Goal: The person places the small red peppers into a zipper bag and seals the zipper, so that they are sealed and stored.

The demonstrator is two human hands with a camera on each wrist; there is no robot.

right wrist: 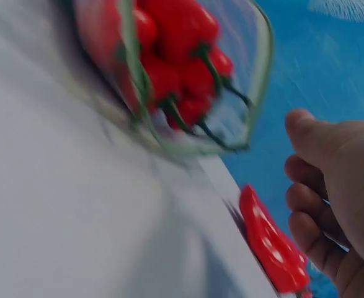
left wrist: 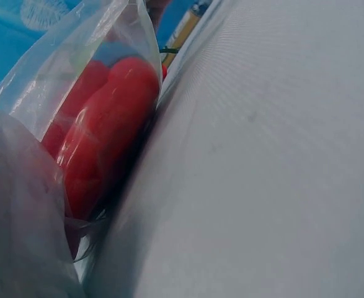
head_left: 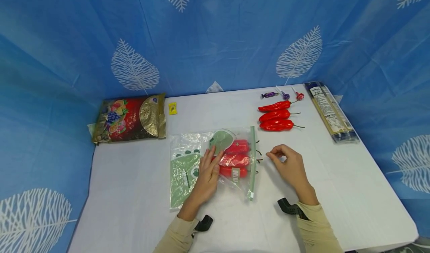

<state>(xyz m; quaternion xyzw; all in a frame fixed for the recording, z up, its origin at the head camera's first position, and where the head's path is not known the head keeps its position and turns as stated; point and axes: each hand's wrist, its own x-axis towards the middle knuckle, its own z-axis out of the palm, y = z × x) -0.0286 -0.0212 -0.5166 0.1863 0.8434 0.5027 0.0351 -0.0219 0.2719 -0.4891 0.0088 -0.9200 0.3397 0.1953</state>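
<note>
A clear zip bag point(head_left: 188, 148) with green print lies in the middle of the table in the head view. Several red chili peppers point(head_left: 233, 159) are inside, their stems sticking out at the mouth. My left hand point(head_left: 207, 180) rests flat on the bag, fingers spread over the peppers' ends. To the right of the mouth, my right hand point(head_left: 289, 167) hovers with loosely bent fingers and nothing visible in them. The right wrist view shows the bag's green-edged mouth point(right wrist: 265, 56) gaping, with pepper stems in it. In the left wrist view, bagged peppers point(left wrist: 107, 136) appear but the hand is hidden.
Three red peppers point(head_left: 275, 115) lie in a column at the back right, below a purple-wrapped candy point(head_left: 270, 94) and two lollipops point(head_left: 285, 95). A long blue-and-gold packet point(head_left: 330, 111) lies along the right edge. A red-and-gold bag point(head_left: 131, 118) and a yellow sachet point(head_left: 173, 108) lie back left.
</note>
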